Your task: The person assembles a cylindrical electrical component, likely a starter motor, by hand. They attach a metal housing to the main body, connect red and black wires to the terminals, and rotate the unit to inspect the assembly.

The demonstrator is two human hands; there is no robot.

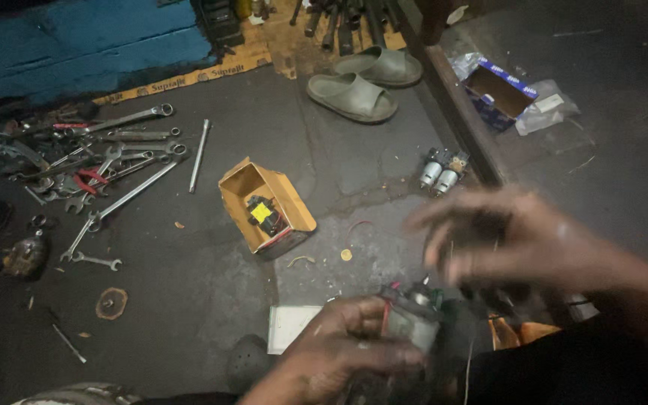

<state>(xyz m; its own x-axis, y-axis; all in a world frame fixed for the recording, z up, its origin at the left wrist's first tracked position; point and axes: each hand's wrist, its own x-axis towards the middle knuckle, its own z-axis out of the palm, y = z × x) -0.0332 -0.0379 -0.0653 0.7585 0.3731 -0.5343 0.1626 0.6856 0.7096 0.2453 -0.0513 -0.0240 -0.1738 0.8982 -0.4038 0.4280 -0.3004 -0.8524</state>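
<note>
Down at the bottom of my view, the left hand (346, 345) is closed around a small grey electrical part with red wiring (412, 319), fingers wrapped over its near side, low and just right of centre. The right hand (515, 240) hovers just above and to the right of that part, fingers spread and blurred; I cannot tell whether it has hold of anything.

Everything sits on a dark, stained concrete floor (211, 300) with a crack running through it. Just left of the left hand lies a flat white card (288, 326). Further out, near the middle of the floor, an open orange cardboard box (265, 206) holds a small black component with a yellow label (262, 213). Beyond the right hand, two small silver cylindrical motors (439, 174) lie side by side. At upper right, an open blue and white carton (498, 91) lies on its side beside crumpled clear plastic (549, 109); what it holds I cannot make out.

Across the left, well apart from the hands, a scatter of spanners (125, 161) and red-handled pliers (88, 180) covers the floor. At the top, a pair of grey-green slide sandals (365, 82) rests by a strip of orange cardboard (189, 75), and a blue-painted surface (76, 41) fills the upper left corner.
</note>
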